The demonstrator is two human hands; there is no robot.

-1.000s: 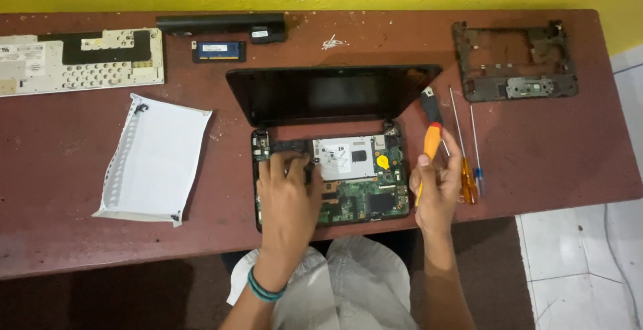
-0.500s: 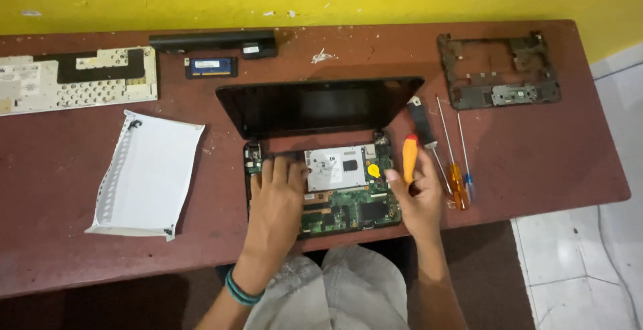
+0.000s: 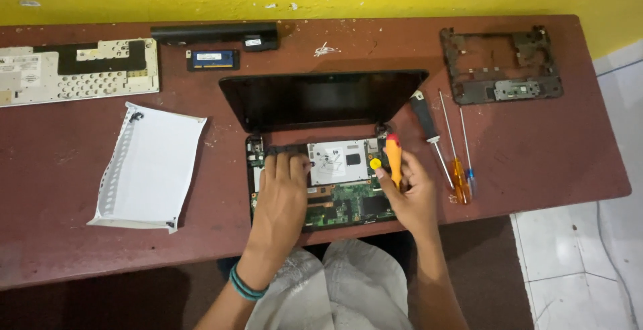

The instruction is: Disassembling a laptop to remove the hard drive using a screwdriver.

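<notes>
We have one opened laptop (image 3: 321,162) lying at the middle of the table's near edge, its lid flat toward the far edge and its circuit board bare. Our left hand (image 3: 281,192) presses flat, fingers spread, on the board's left half; our right hand (image 3: 408,192) grips one orange-handled screwdriver (image 3: 393,159) over the right half. We judge the tip could slip and scratch the board, and a loosened screw could roll off the near edge. Beside the right hand lie three more screwdrivers (image 3: 449,149). Farther out we count one frame (image 3: 502,65) at the far right corner, one keyboard (image 3: 77,72), one battery (image 3: 214,34), one memory stick (image 3: 213,58) and one paper sheet (image 3: 151,166).
</notes>
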